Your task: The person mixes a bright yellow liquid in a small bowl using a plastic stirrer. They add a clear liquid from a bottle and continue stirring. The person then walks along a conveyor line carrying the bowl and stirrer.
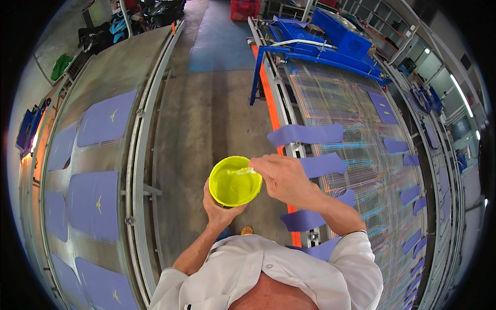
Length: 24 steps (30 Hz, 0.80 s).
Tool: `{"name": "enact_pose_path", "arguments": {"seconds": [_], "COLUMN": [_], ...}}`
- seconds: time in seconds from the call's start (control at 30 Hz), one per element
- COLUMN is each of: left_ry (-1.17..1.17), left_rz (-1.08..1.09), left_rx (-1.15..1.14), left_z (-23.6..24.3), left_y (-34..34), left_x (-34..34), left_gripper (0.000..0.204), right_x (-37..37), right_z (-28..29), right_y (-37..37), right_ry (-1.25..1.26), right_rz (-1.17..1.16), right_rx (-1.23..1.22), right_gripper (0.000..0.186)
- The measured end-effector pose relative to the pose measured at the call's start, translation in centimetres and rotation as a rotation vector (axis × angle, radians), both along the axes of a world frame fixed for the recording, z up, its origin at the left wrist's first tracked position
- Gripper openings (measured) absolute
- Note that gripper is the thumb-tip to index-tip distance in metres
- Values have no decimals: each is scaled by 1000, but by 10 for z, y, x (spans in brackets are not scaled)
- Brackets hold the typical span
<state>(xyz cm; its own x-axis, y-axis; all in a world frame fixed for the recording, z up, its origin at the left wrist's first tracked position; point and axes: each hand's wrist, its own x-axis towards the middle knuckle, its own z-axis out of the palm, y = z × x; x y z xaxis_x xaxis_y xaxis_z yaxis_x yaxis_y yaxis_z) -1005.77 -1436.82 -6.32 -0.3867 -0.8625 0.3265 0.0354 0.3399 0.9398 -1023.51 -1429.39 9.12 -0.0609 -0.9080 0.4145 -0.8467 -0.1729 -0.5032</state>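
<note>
My left hand [219, 211] is wrapped round a round tub [235, 196] from below and its left side. The tub is tilted so that its mouth faces me, and bright yellow-green paint coats its inside and rim. My right hand [283, 178] is closed in a pinch at the tub's right rim. From its fingertips a thin stick [241, 171], smeared with white and yellow-green, reaches across into the tub. The fingers hide the stick's other end. Both hands are over the aisle between two long tables.
Purple fabric pieces [94, 204] with small yellow marks lie on the left table [137, 46]. Purple strips [310, 134] lie on the paint-streaked right table, some overhanging its orange-edged rail [274, 113]. A blue machine [336, 39] spans that table's far end. A red crate [244, 9] stands beyond.
</note>
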Motion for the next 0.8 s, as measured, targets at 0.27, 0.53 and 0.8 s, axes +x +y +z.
{"name": "enact_pose_path", "arguments": {"seconds": [0.27,0.53,0.8], "left_ry": [72,43,62], "left_rz": [-95,-177,-110], "left_rx": [-31,-10,-12], "left_z": [-21,1,-2], "left_y": [-129,-253,-343], "left_x": [-63,-103,-131], "left_gripper": [101,104,104], "right_x": [-61,-84,-126], "right_z": [29,22,54], "right_y": [-95,-227,-313], "right_ry": [1,170,-15], "right_rz": [-82,-168,-71], "right_rx": [347,-8,367], "right_gripper": [18,21,13]}}
